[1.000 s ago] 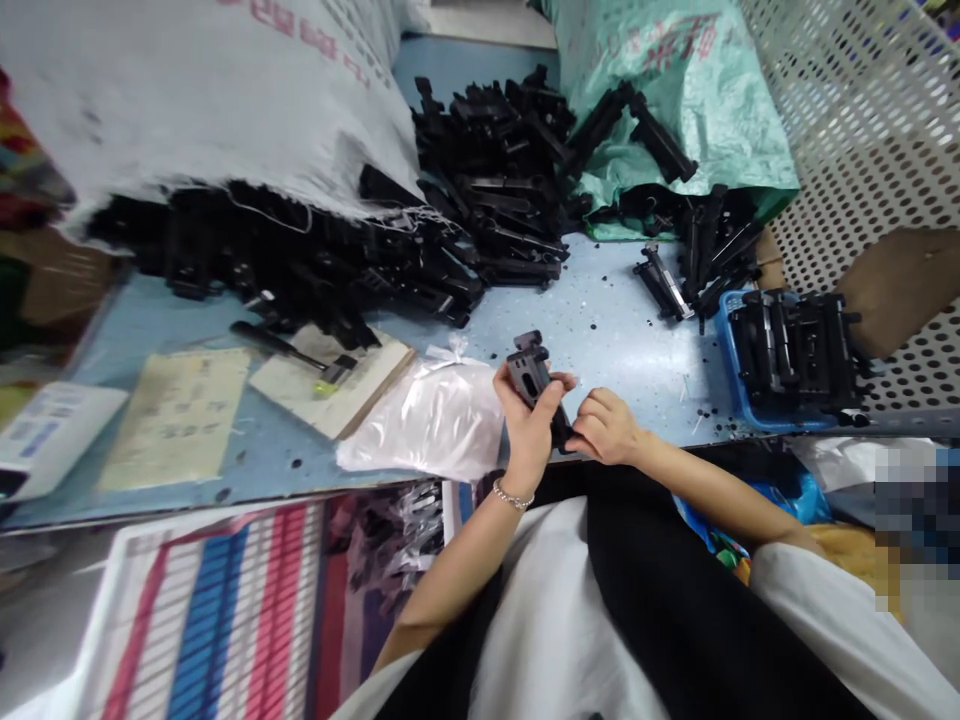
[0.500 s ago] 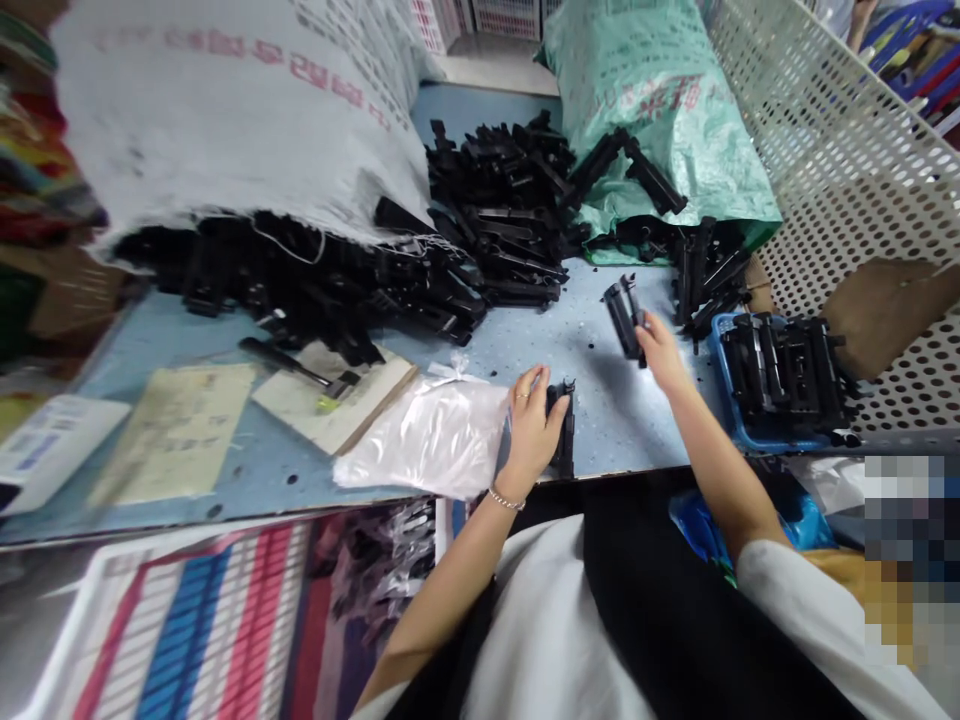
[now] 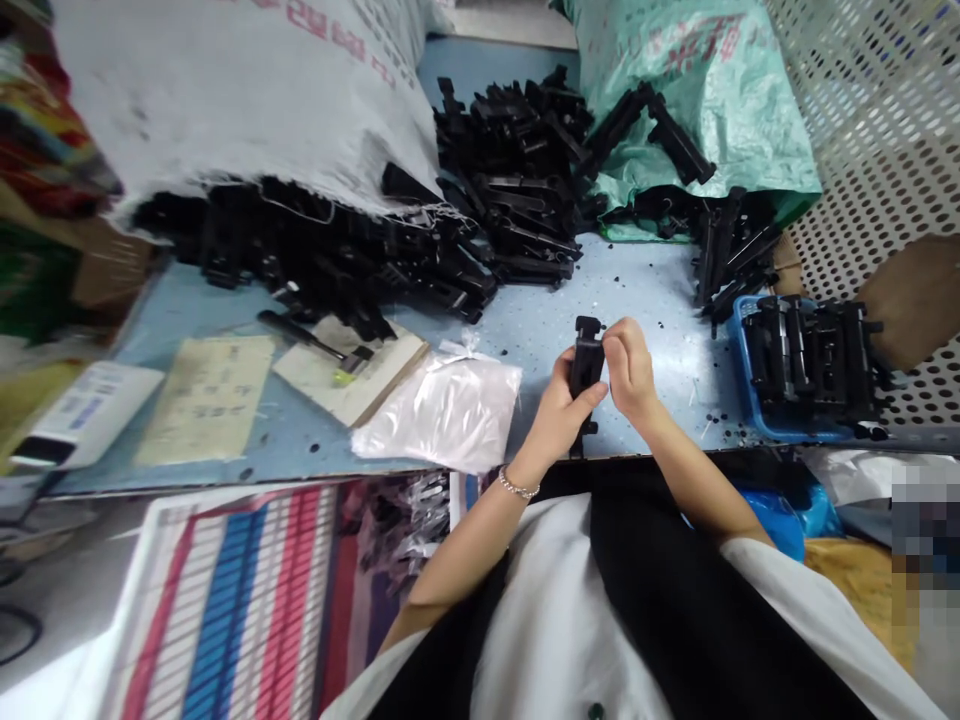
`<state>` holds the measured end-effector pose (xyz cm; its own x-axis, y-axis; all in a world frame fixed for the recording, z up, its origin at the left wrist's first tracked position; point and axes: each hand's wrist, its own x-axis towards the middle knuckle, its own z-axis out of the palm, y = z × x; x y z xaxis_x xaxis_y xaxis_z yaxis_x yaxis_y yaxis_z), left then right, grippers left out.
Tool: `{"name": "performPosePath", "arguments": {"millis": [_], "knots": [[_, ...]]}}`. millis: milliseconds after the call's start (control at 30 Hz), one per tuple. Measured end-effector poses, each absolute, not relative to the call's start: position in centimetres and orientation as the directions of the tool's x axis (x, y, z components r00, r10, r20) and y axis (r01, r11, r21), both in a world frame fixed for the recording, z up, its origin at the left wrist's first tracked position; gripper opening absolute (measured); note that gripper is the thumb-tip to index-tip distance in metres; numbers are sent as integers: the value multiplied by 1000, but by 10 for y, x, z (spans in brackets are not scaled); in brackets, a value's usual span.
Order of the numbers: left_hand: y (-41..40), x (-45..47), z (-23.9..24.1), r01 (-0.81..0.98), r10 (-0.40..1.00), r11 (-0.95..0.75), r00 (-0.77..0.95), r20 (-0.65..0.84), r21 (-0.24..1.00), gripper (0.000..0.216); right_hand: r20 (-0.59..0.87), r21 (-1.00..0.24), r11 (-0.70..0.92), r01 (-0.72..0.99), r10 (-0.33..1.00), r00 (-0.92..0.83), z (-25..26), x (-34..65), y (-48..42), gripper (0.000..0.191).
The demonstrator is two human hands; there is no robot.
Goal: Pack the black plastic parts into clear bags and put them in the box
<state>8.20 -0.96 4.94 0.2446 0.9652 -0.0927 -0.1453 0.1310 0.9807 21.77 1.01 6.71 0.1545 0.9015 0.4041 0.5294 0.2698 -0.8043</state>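
My left hand [image 3: 559,408] is wrapped round a long black plastic part [image 3: 587,350], held upright above the table's front edge. Its thumb lies across the front of the part. Close against the part's upper right side is my right hand [image 3: 628,368], with its fingers curled in; whatever they pinch is hidden. Below the left hand, more black plastic [image 3: 588,430] shows, and I cannot tell whether it belongs to a second part. Similar black parts lie in a big heap [image 3: 517,190] at the back and in a blue basket [image 3: 756,420] on the right.
A white woven sack [image 3: 255,110] and a green sack [image 3: 705,110] stand behind, with black parts at their mouths. Left of my hands lie a clear plastic bag [image 3: 442,410], a pad [image 3: 352,375] with a black-handled tool, and a paper sheet [image 3: 206,400]. A perforated panel [image 3: 885,170] borders the right.
My right hand has come left from the open table to beside my left hand. My left hand now holds a black part raised, and the view has shifted slightly.
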Motion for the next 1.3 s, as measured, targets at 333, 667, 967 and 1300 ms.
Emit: {"name": "performPosePath", "arguments": {"millis": [333,667,967,1300], "knots": [[3,69,60,-394,877,480,250,-411,784,49,398,-664,497,558,867,-299,40,220,-30,47],[-2,41,10,-62,981,182,-62,-186,981,57,368,-474,280,835,924,-102,40,287,39,34],[-20,50,-29,473,995,-94,67,70,876,47,164,-557,-409,723,799,578,42,385,113,68],[4,99,49,-407,974,224,114,-194,886,67,502,-424,335,842,860,-90,39,211,-42,57]]}}
